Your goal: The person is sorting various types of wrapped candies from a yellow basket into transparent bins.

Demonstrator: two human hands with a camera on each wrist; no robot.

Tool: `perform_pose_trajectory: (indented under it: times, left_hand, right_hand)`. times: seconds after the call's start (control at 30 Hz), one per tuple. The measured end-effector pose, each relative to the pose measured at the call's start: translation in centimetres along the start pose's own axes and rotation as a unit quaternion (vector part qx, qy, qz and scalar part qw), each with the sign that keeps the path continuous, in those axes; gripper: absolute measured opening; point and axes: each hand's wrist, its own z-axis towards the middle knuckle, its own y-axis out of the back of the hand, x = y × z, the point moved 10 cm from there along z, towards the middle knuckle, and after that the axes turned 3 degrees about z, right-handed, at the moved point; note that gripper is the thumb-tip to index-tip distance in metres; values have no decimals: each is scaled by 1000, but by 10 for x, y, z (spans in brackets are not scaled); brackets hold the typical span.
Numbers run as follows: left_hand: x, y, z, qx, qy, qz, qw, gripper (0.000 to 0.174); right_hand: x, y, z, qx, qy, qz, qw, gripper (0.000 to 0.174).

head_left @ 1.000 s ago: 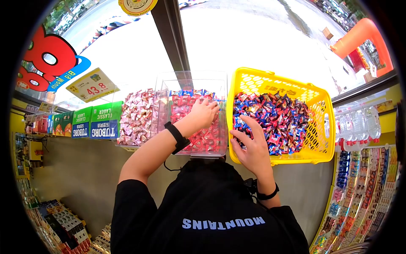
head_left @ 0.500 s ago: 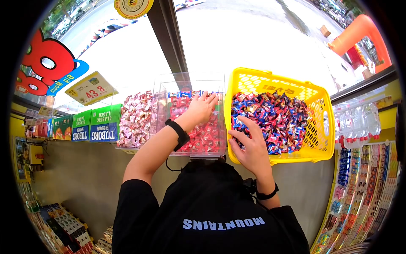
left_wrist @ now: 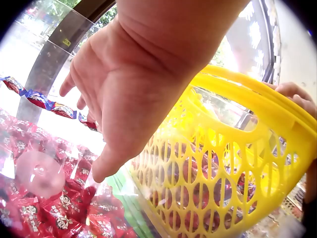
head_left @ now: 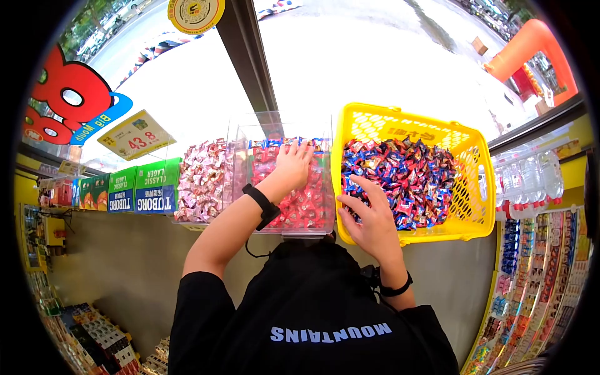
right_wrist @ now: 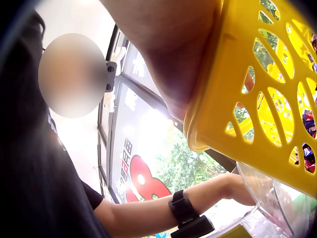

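Observation:
My left hand (head_left: pixel 294 165) reaches into a clear plastic bin (head_left: pixel 322 226) of red-wrapped candies (head_left: pixel 300 209). Its fingers extend toward a row of blue-and-red wrapped candies (left_wrist: pixel 42 100) along the bin's back, and it holds nothing that shows. In the left wrist view, the thumb points down over the red candies. My right hand (head_left: pixel 374 219) lies over the near left corner of a yellow basket (head_left: pixel 472 232), fingers spread and loosely bent above the mixed blue, red and dark wrapped candies (head_left: pixel 406 181) inside. Only its finger backs show at the rim in the left wrist view.
Pink-wrapped candies (head_left: pixel 201 181) fill the neighbouring bin on the left, beside green-and-blue beer boxes (head_left: pixel 157 186). A price card (head_left: pixel 136 136) stands behind them. Bottles (head_left: pixel 531 178) are right of the basket, and a window frame post (head_left: pixel 253 69) rises behind the bins.
The left hand has shifted slightly left over the red candies, its fingers now pointing more toward the back of the bin. My right hand stays at the basket corner.

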Motion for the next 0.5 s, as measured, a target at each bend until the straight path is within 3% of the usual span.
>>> perform_pose_trajectory:
  times: [0.27, 0.37, 0.5]
  left_hand:
    - [0, 14, -7, -29, 4, 7, 1000, 94]
    - [-4, 48, -39, -83, -14, 6, 996, 93]
    - [-3, 100, -100, -226, -53, -78, 969, 88]
  right_hand:
    - [1, 1, 0, -2, 0, 8, 1000, 27]
    - [3, 3, 1, -5, 2, 16, 1000, 27]
    - [3, 3, 1, -10, 4, 19, 1000, 29]
